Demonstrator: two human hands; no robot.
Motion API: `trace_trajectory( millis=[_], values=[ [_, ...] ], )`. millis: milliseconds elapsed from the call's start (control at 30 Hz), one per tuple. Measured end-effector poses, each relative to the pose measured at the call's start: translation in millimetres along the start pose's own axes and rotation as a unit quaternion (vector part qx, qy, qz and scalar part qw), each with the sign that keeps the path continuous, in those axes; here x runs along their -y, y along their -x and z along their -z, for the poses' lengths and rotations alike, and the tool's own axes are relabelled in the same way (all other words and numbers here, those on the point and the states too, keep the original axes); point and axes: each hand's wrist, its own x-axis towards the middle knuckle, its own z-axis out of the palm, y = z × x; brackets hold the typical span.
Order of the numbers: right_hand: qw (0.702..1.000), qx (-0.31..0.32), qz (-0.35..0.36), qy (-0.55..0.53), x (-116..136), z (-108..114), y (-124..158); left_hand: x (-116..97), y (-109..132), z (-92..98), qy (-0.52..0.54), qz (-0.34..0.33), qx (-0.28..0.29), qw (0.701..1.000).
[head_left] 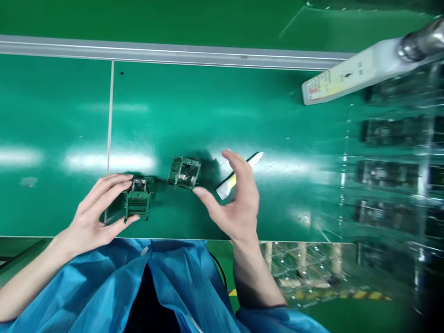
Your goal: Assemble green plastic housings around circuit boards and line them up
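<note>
My left hand (95, 212) grips a small green circuit-board assembly (138, 200), fingers along its upper left side and thumb under its near end. To the right of it, a second circuit-board assembly (184, 173) sits tilted on the green tabletop (208, 115). My right hand (237, 199) is open beside that one, thumb tip close to its lower right corner; I cannot tell whether they touch. Partly hidden behind the right hand lies a slim white tool (255, 158) with a dark edge and a yellow patch, its kind unclear.
A white labelled bottle (354, 71) with a metal top lies across the upper right. Clear plastic trays (391, 171) with dark parts line the right side, blurred. A metal rail (173, 52) crosses the back, and a pale seam (110, 106) divides the tabletop at left.
</note>
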Motion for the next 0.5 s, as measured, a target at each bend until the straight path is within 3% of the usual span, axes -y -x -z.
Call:
trace_trajectory(
  millis=[67, 133, 200, 300, 500],
  values=[
    [0.993, -0.072, -0.044, 0.077, -9.1, 13.8, 6.5, -2.0, 5.4, -1.6, 0.018, 0.006, -0.014, 1.0],
    [0.977, -0.09, -0.106, 0.163, -18.1, 24.2, 10.3, -3.6, 8.1, -1.8, 0.034, 0.012, -0.029, 0.999],
    [0.956, -0.051, -0.172, 0.231, -26.1, 29.4, 10.7, -4.6, 8.9, -1.7, 0.039, 0.014, -0.036, 0.998],
    [0.937, 0.036, -0.242, 0.25, -34.1, 32.2, 8.8, -5.1, 10.4, -1.7, 0.045, 0.019, -0.034, 0.998],
    [0.949, 0.095, -0.241, 0.18, -18.7, 56.5, 23.3, -10.0, 14.6, -3.5, 0.053, 0.057, -0.044, 0.996]
  ],
)
